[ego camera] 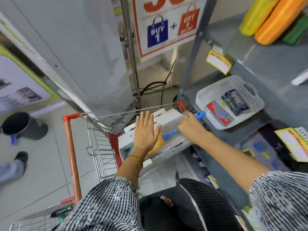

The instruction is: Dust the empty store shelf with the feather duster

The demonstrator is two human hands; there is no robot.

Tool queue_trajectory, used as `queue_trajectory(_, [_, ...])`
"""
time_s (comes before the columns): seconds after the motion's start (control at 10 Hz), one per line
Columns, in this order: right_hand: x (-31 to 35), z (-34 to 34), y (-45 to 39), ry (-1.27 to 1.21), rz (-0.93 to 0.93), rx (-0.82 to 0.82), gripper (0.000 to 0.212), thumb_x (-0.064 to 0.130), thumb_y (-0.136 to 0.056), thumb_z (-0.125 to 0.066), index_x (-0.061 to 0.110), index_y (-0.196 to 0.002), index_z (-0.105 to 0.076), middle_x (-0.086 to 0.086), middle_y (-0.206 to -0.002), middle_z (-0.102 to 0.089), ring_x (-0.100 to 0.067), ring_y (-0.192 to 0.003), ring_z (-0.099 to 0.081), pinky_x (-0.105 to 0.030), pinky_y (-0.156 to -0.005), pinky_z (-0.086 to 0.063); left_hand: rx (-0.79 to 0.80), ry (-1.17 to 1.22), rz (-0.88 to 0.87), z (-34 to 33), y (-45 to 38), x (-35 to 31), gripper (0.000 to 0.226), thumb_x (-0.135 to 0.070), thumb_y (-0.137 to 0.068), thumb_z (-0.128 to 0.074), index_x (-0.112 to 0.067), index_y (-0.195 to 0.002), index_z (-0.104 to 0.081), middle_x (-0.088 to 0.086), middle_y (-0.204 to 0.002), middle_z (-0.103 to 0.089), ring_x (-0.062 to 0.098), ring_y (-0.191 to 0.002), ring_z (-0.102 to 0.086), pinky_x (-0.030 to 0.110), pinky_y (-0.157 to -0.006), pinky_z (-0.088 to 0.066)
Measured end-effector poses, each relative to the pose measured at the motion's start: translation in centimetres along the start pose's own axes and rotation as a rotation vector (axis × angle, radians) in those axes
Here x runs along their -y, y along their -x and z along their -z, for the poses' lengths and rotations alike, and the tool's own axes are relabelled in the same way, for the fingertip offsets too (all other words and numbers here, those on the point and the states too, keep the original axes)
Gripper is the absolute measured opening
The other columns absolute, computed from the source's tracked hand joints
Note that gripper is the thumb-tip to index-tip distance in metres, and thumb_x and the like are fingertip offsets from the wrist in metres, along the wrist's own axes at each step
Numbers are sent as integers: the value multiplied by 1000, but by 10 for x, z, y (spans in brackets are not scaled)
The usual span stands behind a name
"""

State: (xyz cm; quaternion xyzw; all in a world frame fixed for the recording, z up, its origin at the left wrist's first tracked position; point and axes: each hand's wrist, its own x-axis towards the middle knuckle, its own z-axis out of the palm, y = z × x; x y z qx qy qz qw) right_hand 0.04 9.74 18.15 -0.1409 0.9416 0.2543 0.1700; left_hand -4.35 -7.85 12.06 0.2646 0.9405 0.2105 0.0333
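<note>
Right hand [190, 125] grips a blue plastic-handled feather duster [170, 135] over the wire shopping cart [100, 147], handle running left-right; left hand [145, 130] hovers open beside it; grey metal shelf [266, 60] lies rightward.

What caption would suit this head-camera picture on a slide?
Beside store shelving, the right hand grips a blue-handled tool over a shopping cart while the left hand hovers flat and open.

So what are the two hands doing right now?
Left hand: open, fingers spread, holding nothing.
Right hand: closed around a blue handle.
</note>
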Motion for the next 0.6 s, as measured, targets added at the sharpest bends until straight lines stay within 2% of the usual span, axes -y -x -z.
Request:
queue_trajectory(0.1, [37, -44, -28, -37, 9, 5, 11, 15, -80, -67, 19, -88, -74, -6, -89, -71, -27, -93, -63, -40, -93, -47, 17, -4, -4, -43, 0, 20, 68, -46, -96, -24, 9, -127, -49, 27, -137, -46, 43, -132, -31, 49, -110, -14])
queue_trajectory(0.2, [63, -88, -47, -41, -16, 70, 23, 8, -91, -50, 12, -107, -66, -10, -111, -65, -30, -110, -53, -41, -101, -37, 34, -30, -40, -73, 1, 30, 63, -41, -94, -26, 7, -128, -47, 27, -138, -44, 43, -133, -29, 46, -111, -10])
queue_trajectory(0.3, [78, -110, -49, -94, -2, 120, 24, 11, -90, -53, 16, -110, -66, -7, -112, -65, -27, -111, -53, -39, -99, -38, 46, -44, -61, -91, 1, 31, 63, -42, -95, -25, 8, -127, -49, 28, -137, -45, 45, -132, -32, 44, -110, -7])
queue_trajectory(0.4, [82, -111, -41, -156, 13, 37, 23, 13, -72, -74, 17, -94, -74, -5, -90, -70, -27, -92, -63, -41, -88, -50, 46, -58, -105, -91, -1, 24, 70, -46, -99, -13, 7, -126, -50, 28, -136, -46, 44, -131, -33, 44, -110, -9])
queue_trajectory(0.5, [65, -103, -21, -268, -44, -145, 36, 10, -37, -90, 17, -70, -77, -2, -63, -67, -24, -66, -67, -40, -71, -60, 64, -80, -139, -75, -8, 10, 77, -49, -98, -4, 6, -129, -48, 27, -138, -44, 43, -132, -32, 47, -112, -12])
queue_trajectory(0.6, [35, -71, 10, -354, -234, -266, 48, 9, -43, -86, 11, -90, -77, -9, -85, -74, -29, -88, -70, -45, -87, -56, 25, -57, -181, -43, -17, -19, 77, -49, -98, -4, 6, -128, -49, 27, -137, -46, 43, -131, -33, 46, -112, -13])
